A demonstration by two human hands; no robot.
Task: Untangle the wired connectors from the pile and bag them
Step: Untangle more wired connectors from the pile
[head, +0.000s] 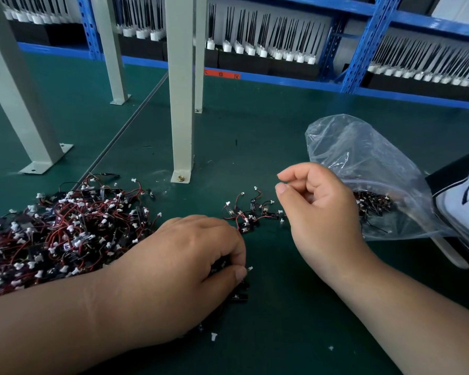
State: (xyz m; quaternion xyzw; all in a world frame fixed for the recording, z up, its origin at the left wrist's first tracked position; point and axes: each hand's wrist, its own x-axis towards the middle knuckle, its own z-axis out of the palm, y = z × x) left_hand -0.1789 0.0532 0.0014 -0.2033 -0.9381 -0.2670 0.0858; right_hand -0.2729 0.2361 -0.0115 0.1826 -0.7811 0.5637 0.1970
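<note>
A big tangled pile of wired connectors, red and black wires with white plugs, covers the green mat at the left. A small separated cluster of connectors lies in the middle. My left hand lies knuckles up over a bunch of connectors, its fingers curled round them; most of the bunch is hidden beneath it. My right hand hovers above the mat with fingers loosely curled and nothing visible in it. Behind it lies a clear plastic bag with several connectors inside.
Grey metal posts bolted to the mat stand behind the pile. Blue shelving with rows of black-and-white parts runs along the back. A black and white object sits at the right edge. A loose white plug lies near my left forearm.
</note>
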